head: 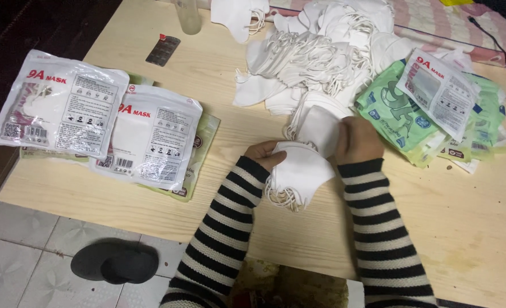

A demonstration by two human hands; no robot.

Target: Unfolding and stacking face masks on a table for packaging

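Left hand: grip closed under a small stack of folded white masks, ear loops dangling off the near edge, held just above the counter between both striped sleeves.

Right hand: fingers pinched shut on a single white mask, touching the top of the stack.

Heap of loose white masks: far centre of counter, loops tangled, just beyond the hands.

Empty green-and-white printed pouches: fanned pile at right, beside the heap; one white pouch lying on top.

Filled white pouches: two, flat at left, overlapping, well apart from the hands.

Dark blister strip and clear bottle base: far left of heap.

Black slipper: on tiled floor, below counter edge.

Step in hand, judged: gathering and squaring masks into a counted stack. Next move, judged: calls for seating the pinched mask flush on the stack, loops aligned, without letting the lower ones slide.
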